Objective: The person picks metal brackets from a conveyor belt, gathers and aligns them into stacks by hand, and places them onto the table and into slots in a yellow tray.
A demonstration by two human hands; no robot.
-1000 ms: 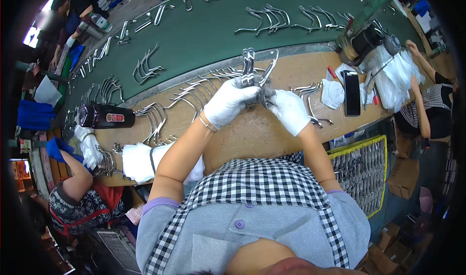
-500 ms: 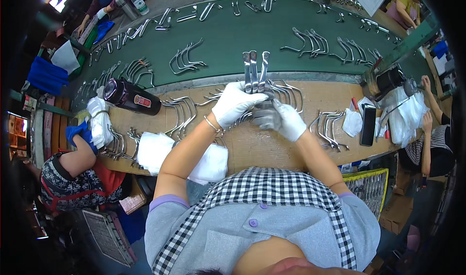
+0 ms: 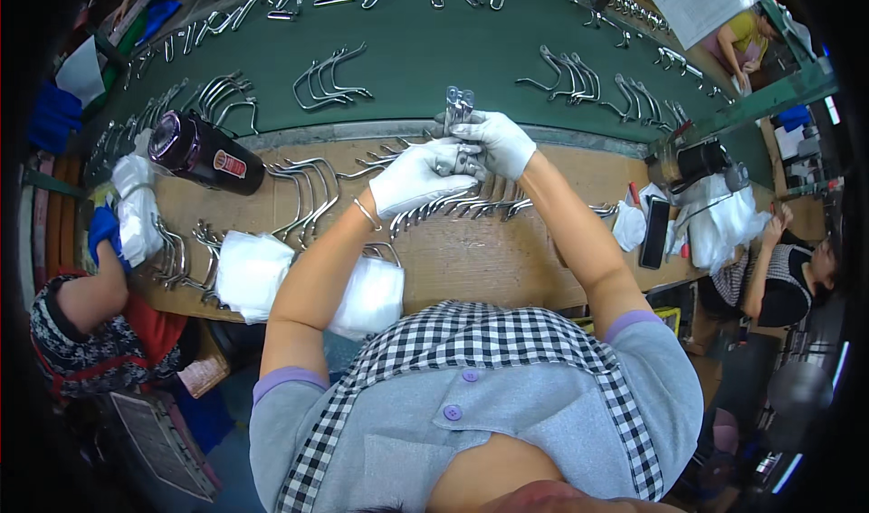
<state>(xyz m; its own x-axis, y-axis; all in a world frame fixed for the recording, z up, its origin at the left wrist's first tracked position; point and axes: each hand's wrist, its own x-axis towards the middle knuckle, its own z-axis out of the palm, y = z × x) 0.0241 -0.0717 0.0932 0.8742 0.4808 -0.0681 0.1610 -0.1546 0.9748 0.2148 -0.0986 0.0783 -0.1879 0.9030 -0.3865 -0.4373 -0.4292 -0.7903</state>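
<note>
My left hand [image 3: 415, 180], in a white glove with grey fingertips, is closed around the lower part of a small bundle of shiny curved metal handles [image 3: 459, 102]. Gloved the same way, my right hand [image 3: 505, 144] pinches the bundle higher up, close against the left. Flat, polished ends stick up past my fingers, side by side; the rest of the bundle is hidden by the gloves. Just below my hands, a row of similar metal handles [image 3: 444, 209] lies on the cardboard-covered bench [image 3: 462, 273].
Beyond the bench runs a green belt [image 3: 425, 56] with groups of metal handles on it. A dark flask [image 3: 206, 154] and white cloth stacks [image 3: 252, 273] are on the left. To the right lie a phone [image 3: 654, 232] and plastic bags [image 3: 720, 223]. Co-workers sit on both sides.
The metal handles, fanned apart before, are now bunched together. My right hand has moved up and grips them near the top. The view has shifted slightly.
</note>
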